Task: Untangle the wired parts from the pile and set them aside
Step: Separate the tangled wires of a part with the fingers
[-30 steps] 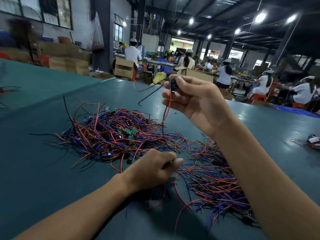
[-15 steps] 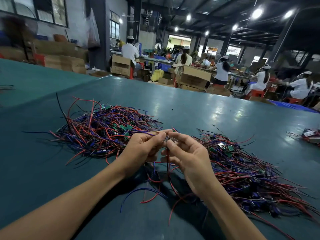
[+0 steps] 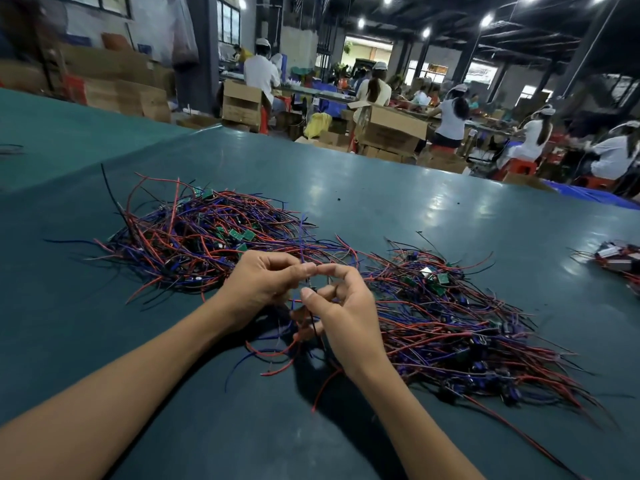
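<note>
A tangled pile of red, blue and black wired parts with small green boards lies on the green table at the left. A second, flatter heap of wired parts spreads out at the right. Between the two, my left hand and my right hand meet just above the table. Both pinch one wired part; its blue wire sticks up between my fingertips and its red and blue leads hang down onto the table under my hands.
The green table stretches far ahead. A small bundle of parts lies at the right edge. Beyond the table, several seated people in white work among cardboard boxes.
My right hand came down from held high to meet my left hand low between the piles. The view shifted right, showing more of the right heap.
</note>
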